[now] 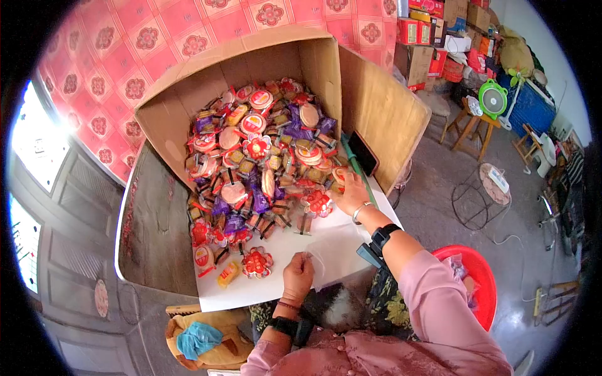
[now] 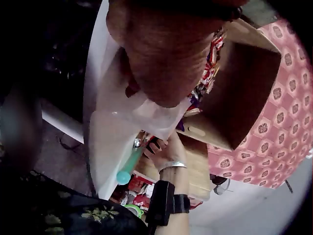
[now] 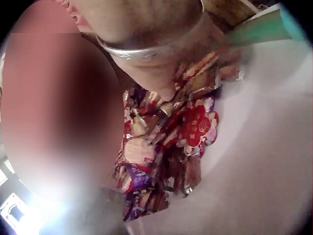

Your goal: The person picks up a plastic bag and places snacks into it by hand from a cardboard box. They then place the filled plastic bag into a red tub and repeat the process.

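In the centre of the frame, individually wrapped snacks spill from a tilted cardboard box onto a white surface. At lower centre, the left hand has its fingers curled, pinching a clear plastic bag. Right of centre, the right hand reaches with bent fingers to the pile's right edge, touching the snacks; whether it grips one, I cannot tell. A green tube lies just beside it.
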Demonstrator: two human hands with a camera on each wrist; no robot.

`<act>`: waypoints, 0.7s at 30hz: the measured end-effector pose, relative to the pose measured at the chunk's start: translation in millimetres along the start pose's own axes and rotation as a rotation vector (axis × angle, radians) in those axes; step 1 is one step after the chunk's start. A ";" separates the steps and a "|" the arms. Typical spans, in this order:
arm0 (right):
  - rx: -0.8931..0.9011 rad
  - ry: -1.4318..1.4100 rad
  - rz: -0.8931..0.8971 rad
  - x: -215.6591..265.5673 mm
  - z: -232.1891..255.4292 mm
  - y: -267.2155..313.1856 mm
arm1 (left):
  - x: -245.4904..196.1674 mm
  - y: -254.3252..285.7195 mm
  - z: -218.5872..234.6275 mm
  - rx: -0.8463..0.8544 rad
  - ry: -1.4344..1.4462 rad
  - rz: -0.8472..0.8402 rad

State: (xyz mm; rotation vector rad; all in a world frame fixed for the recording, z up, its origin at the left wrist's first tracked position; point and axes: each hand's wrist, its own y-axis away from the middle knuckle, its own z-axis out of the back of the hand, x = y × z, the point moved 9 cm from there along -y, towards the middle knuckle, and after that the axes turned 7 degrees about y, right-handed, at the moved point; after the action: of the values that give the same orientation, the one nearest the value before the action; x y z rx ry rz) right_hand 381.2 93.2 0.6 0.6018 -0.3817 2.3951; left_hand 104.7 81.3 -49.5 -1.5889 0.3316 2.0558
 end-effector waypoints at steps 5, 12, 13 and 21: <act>-0.056 -0.025 -0.085 4.0 -16.2 2.1 | 16.2 3.1 -4.9 0.002 0.054 -0.001; 0.117 -0.176 0.008 38.9 -38.3 29.5 | 14.6 2.6 -5.2 0.019 0.060 -0.001; 0.118 -0.176 0.009 38.3 -46.7 32.3 | 17.5 2.5 -5.5 0.019 0.060 -0.001; 0.283 -0.337 0.190 69.1 -48.4 38.7 | 28.2 2.1 -6.2 0.005 0.044 -0.020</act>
State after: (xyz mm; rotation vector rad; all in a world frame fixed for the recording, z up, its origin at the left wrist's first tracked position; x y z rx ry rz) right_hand 292.7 118.7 -10.3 1.1522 -0.2489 2.5509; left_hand 103.6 83.5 -78.3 -1.6302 0.3350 2.0054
